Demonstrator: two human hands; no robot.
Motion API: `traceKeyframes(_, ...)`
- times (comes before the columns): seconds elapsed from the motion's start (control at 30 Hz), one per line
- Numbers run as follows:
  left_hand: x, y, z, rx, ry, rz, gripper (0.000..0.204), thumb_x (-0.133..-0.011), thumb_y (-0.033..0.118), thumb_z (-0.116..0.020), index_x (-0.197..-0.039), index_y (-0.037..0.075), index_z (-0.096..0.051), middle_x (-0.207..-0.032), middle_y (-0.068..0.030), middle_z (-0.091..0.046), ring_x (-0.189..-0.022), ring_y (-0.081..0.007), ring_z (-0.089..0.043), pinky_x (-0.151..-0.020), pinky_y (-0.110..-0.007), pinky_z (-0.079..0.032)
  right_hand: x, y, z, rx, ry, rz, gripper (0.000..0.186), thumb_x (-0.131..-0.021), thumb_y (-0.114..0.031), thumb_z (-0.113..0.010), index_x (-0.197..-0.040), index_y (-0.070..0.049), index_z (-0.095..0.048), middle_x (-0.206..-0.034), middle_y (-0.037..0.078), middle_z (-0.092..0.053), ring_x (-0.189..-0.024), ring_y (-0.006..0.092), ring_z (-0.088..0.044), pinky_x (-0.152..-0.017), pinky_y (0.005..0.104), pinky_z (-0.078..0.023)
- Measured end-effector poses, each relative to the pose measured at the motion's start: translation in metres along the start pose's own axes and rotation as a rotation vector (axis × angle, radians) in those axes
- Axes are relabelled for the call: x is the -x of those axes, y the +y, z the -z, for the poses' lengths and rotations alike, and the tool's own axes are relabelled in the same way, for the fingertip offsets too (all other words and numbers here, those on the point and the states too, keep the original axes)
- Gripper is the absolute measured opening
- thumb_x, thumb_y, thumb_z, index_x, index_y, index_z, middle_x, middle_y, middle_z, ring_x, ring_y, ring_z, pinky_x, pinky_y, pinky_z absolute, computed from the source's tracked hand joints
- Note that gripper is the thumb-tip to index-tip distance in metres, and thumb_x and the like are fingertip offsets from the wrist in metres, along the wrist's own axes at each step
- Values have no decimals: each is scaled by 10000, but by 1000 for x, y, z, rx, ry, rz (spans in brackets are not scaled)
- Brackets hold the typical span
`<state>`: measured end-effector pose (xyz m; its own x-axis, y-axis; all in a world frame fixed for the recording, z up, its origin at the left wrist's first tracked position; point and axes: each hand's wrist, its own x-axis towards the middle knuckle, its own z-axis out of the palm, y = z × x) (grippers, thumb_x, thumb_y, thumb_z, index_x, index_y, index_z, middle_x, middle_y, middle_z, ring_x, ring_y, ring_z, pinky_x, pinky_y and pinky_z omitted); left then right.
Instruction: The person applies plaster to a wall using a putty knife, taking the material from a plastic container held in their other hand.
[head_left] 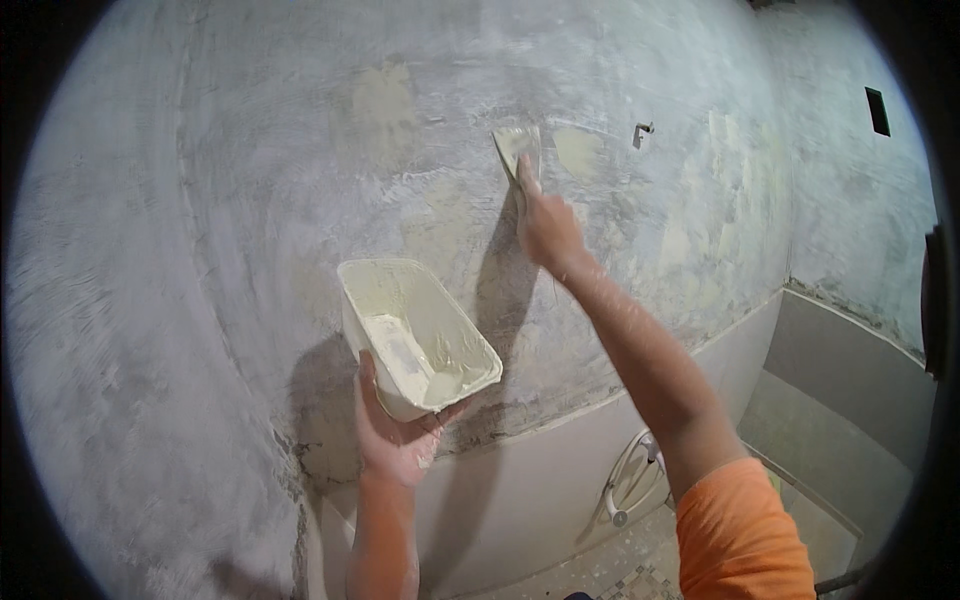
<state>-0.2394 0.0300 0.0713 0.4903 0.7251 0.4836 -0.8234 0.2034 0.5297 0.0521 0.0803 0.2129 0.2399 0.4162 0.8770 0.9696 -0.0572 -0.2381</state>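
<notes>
My left hand (398, 440) cups a white rectangular plastic tub (455, 330) from below, tilted so its inside shows. Cream-coloured filler paste (445, 385) coats the tub's walls and lies in its lower end. Higher up and to the right, my right hand (548, 230) grips a putty knife (517, 147), the index finger stretched along the blade. The blade is laid against the grey plastered wall (300, 130), just left of a cream patch (579, 152). My palm hides the knife's handle.
A small metal fitting (642, 133) sticks out of the wall to the right of the knife. Below runs a pale ledge (560, 455) of smooth panels, where a white hose (630, 485) hangs. At the far right, a dark rectangular opening (877, 111) sits in the side wall.
</notes>
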Motion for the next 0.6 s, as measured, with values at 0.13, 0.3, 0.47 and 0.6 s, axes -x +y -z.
traceKeyframes(0.13,10,-8,14,56,4,-30,800,-1010,621,-472,-1583,90,-299,-1523,-193,-458,-1334,-438,-533,-1072,-647,-481,118,5,-60,-40,-173,-139,895,-905,-25,-539,-1658,-158,-74,-734,263,-661,-659,467,-659,-624,566,-506)
traceKeyframes(0.3,14,-19,16,77,21,42,783,-1001,616,-474,-1564,90,-334,-1505,-205,-464,-1320,-451,-542,-1040,-637,-520,229,45,-44,-76,-368,-122,728,-1029,-175,-530,-1648,-187,-147,-760,282,-666,-697,498,-649,-669,576,-493)
traceKeyframes(0.47,15,1,15,52,108,43,725,-998,590,-483,-1513,85,-413,-1421,-200,-537,-1279,-443,-578,-963,-667,-563,203,34,12,-249,-345,-161,526,-1050,-145,-518,-1564,-128,-408,-953,307,-702,-828,498,-673,-758,538,-519)
traceKeyframes(0.6,27,-1,19,95,288,46,617,-1007,541,-524,-1451,114,-494,-1350,-119,-594,-1184,-338,-640,-941,-547,-586,167,32,28,-439,-106,14,515,-1062,-144,-530,-1558,-62,-415,-948,235,-705,-787,355,-676,-715,458,-517)
